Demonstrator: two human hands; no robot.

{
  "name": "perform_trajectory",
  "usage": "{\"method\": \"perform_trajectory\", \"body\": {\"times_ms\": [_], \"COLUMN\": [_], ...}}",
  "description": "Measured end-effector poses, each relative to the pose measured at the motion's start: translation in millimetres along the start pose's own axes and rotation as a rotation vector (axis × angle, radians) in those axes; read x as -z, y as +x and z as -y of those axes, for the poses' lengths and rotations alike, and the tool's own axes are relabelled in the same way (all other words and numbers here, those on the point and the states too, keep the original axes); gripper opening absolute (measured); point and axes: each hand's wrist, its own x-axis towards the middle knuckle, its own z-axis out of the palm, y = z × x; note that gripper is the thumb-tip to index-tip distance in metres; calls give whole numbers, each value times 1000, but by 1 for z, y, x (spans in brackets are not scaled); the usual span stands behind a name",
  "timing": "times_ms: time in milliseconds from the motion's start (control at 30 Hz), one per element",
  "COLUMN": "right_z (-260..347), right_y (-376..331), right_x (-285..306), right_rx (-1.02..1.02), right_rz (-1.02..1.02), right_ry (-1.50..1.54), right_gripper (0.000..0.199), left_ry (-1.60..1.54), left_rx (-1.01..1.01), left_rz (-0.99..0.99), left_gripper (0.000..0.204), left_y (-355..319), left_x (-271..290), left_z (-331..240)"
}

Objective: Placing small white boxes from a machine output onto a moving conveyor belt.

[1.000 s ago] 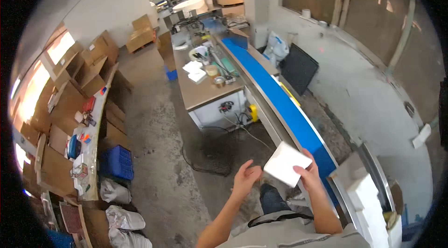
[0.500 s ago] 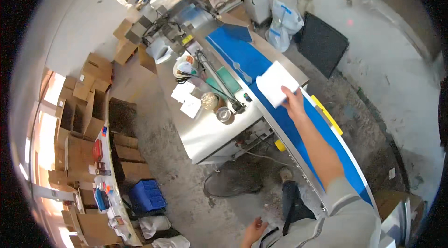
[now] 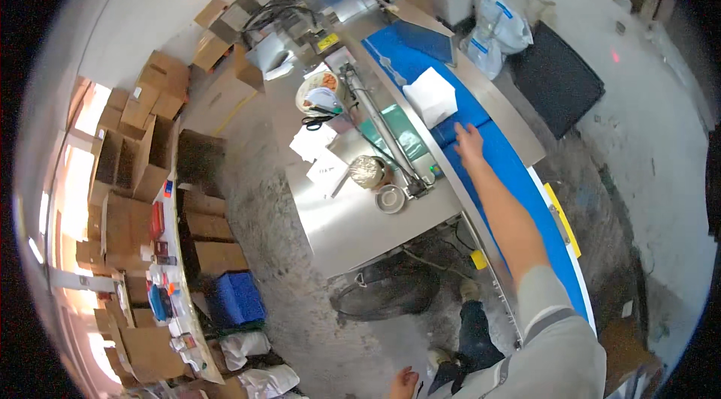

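A white box-like packet [image 3: 432,96] rests on the blue conveyor belt [image 3: 518,207], close to its left edge. Just below the packet, over the belt, is my right hand [image 3: 468,145]; its fingers stretch forward, apart from the packet, and it holds nothing. Low at the bottom edge hangs my left hand [image 3: 404,383] beside my leg, loosely curled and partly cut off, with nothing visible in it.
Left of the belt, a steel table [image 3: 353,237] carries black scissors [image 3: 317,122], white cards [image 3: 328,171], a roll of tape [image 3: 390,199] and a metal bar [image 3: 383,128]. Cardboard boxes [image 3: 161,83] and a blue crate [image 3: 240,298] stand farther left. A black panel [image 3: 557,80] leans at right.
The white packet, held in my right hand before, now lies on the belt farther up. My right hand has let go and drawn back from it. The view has shifted slightly.
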Motion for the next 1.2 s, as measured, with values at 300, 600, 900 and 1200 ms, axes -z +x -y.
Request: {"method": "perform_trajectory", "body": {"times_ms": [300,600,900,1200], "right_z": [48,27,5,17], "right_y": [-260,-610,-803,-1058], "right_x": [172,347,499,770], "right_rx": [25,42,270,346], "right_rz": [205,103,-95,-575], "right_ry": [303,290,-214,-13], "right_gripper": [33,22,34,40], "left_ry": [-92,184,-96,207], "left_rx": [-337,-577,-554,-592], "left_rz": [-56,166,966,1028], "left_gripper": [44,47,36,54], "left_y": [-16,-97,-196,-321], "left_x": [-5,26,-128,-383], "left_z": [40,16,-40,-41]}}
